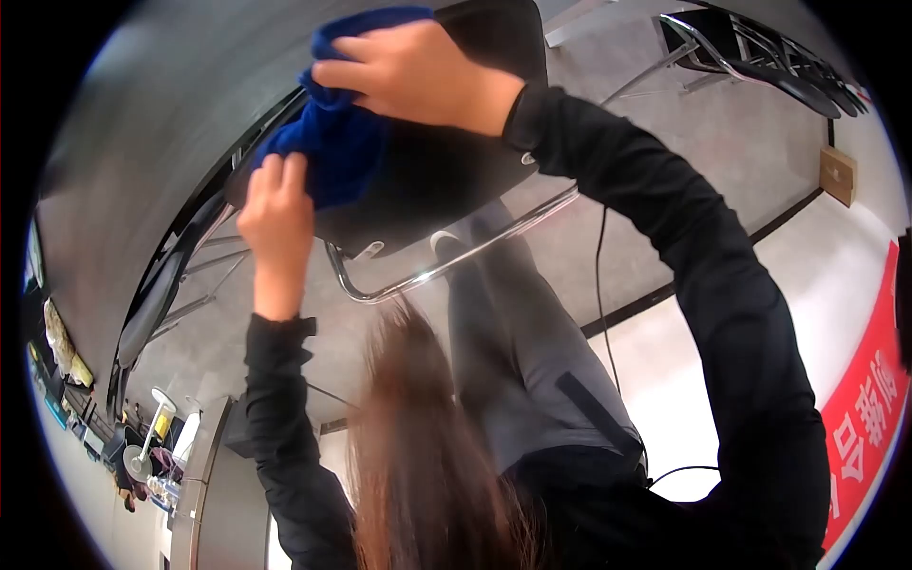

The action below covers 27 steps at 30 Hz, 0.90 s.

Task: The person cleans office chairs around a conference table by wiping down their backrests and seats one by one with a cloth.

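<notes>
Loose brown hair (418, 465) hangs nearest the camera, between two black sleeves, the left sleeve (290, 418) and the right sleeve (703, 228). Beyond it two bare hands hold one blue cloth (347, 157): the left hand (277, 214) has its fingers bent over the cloth's left side, and the right hand (413, 76), somewhat blurred, grips a bunched fold at the far end. Most of the cloth lies between the two hands, hanging in folds, with its lower corner to the right of the left fingers. One black chair panel (456, 161) sits behind it, and the cloth overlaps that panel's left edge; whether the panel is seat or backrest cannot be told. Two pale fittings show on the panel, one at its near left corner and one on its right edge, and one bent chrome tube (446, 274) runs past its near edge. Two legs in grey trousers (532, 351) stand below. To the left spreads one grey bench (161, 104), with more chairs along its near edge, too overlapped to count. Farther right are one black cable (599, 266), one cardboard box (838, 178) and one red banner (860, 427).
</notes>
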{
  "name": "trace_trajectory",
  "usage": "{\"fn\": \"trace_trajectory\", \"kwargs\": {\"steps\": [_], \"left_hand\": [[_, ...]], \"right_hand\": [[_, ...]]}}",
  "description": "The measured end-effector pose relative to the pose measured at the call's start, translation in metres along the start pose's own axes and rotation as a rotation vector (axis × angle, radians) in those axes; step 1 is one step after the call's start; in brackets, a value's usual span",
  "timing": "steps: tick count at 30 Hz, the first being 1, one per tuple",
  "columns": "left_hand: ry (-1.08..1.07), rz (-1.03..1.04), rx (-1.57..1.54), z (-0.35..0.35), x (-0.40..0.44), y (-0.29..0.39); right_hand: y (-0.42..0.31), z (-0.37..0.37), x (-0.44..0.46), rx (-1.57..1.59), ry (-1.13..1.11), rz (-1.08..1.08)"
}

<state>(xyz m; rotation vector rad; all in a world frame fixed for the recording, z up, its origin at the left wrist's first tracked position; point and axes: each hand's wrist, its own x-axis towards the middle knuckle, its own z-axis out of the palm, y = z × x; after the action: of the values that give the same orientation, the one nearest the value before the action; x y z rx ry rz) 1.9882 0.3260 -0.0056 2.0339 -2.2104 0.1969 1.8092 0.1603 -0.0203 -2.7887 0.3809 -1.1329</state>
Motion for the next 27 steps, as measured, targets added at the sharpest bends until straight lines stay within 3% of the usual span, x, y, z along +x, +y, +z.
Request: {"fn": "trace_trajectory", "kwargs": {"steps": [3, 8, 9, 14, 16, 19, 21, 24, 25, 27], "left_hand": [[-0.046, 0.022, -0.003, 0.025, -0.016, 0.013], [-0.494, 0.309, -0.247, 0.092, -0.092, 0.055], [-0.591, 0.398, -0.242, 0.102, -0.101, 0.065], [-0.408, 0.180, -0.302, 0.077, -0.056, 0.078], [-0.214, 0.032, -0.334, 0.045, -0.012, 0.071], [0.017, -0.036, -0.275, 0.016, 0.042, 0.072], [0.066, -0.110, -0.242, 0.013, 0.062, 0.082], [0.104, -0.028, -0.171, 0.035, 0.057, 0.106], [0.021, 0.035, -0.150, 0.046, 0.048, 0.113], [-0.126, 0.196, -0.257, 0.066, 0.028, 0.123]], "right_hand": [[-0.015, 0.012, -0.040, 0.072, -0.108, -0.013], [-0.044, 0.015, -0.145, 0.268, -0.800, -0.173], [-0.047, 0.012, -0.153, 0.277, -0.824, -0.184], [-0.015, -0.019, -0.123, 0.099, -0.660, -0.130], [0.019, -0.038, -0.098, 0.019, -0.373, -0.046], [0.045, -0.060, -0.063, -0.108, -0.100, 0.215], [0.032, -0.071, -0.051, 0.099, -0.018, 0.489], [0.039, -0.050, -0.094, -0.011, 0.037, 0.485], [0.038, -0.047, -0.111, -0.016, 0.041, 0.483], [0.035, -0.052, -0.151, 0.036, -0.116, 0.750]]}}
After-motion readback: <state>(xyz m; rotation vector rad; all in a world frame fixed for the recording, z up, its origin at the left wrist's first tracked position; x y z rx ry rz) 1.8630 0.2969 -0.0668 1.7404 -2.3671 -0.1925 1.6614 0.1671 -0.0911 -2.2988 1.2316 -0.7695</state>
